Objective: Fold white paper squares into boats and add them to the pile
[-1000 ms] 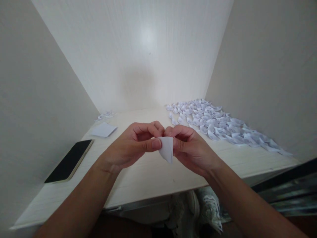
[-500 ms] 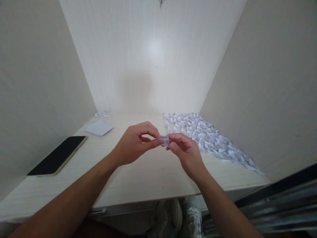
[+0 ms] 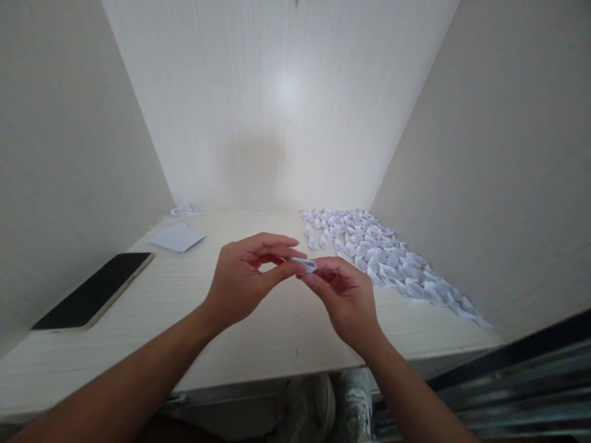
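1. Pale walls [image 3: 286,160] enclose the back and sides of a light, wood-grained table [image 3: 277,338].
2. The folded paper piece [image 3: 309,265] is up between the two hands, above the middle of the table; its long axis runs roughly side to side, from one hand towards the other. Neither hand is clearly nearer, as both touch it.
3. The left hand [image 3: 242,277] has a narrow grip, thumb and fingers pinching its left end; the right hand [image 3: 351,298] pinches its right end just as narrowly.
4. Many folded papers [image 3: 383,258] spread along the right side; flat paper [image 3: 176,237] and a phone [image 3: 92,292] lie left.
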Action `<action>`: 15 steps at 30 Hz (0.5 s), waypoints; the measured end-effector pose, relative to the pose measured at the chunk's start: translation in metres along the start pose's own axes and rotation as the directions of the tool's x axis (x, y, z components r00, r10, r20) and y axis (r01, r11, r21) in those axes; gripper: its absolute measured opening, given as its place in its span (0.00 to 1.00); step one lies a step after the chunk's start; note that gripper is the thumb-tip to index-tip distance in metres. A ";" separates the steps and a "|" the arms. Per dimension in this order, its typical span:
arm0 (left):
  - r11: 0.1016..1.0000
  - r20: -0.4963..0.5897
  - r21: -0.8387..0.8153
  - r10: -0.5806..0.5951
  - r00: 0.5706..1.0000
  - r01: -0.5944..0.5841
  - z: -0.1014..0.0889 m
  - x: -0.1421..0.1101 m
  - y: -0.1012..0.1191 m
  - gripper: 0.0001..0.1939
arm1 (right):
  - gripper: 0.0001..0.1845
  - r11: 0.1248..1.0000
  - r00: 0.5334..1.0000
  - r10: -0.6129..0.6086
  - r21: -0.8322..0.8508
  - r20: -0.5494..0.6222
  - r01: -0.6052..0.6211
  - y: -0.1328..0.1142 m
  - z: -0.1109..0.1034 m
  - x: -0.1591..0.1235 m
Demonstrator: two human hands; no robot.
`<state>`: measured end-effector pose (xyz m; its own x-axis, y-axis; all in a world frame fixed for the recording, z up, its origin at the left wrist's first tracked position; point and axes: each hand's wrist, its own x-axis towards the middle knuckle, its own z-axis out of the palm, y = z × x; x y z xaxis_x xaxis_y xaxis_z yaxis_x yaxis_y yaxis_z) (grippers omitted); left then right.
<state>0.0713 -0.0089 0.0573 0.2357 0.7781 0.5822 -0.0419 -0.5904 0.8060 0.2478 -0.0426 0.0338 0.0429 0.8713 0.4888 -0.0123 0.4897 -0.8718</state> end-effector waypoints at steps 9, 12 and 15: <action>0.992 0.028 0.117 0.037 0.999 -0.040 -0.002 0.001 0.009 0.05 | 0.05 0.996 0.999 -0.048 -0.072 0.004 0.048 -0.008 -0.001 -0.002; 0.995 0.077 0.092 0.022 0.997 -0.029 -0.003 0.002 0.011 0.03 | 0.05 0.996 0.999 -0.050 -0.071 0.006 0.050 -0.009 -0.001 -0.002; 0.997 0.087 0.072 0.031 0.996 -0.038 -0.004 0.004 0.012 0.03 | 0.06 0.996 0.997 -0.064 -0.067 0.032 0.066 -0.011 -0.002 -0.001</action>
<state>0.0674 -0.0123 0.0700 0.3175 0.7377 0.5958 0.0192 -0.6332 0.7738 0.2497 -0.0491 0.0424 0.0119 0.8388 0.5443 0.0574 0.5429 -0.8378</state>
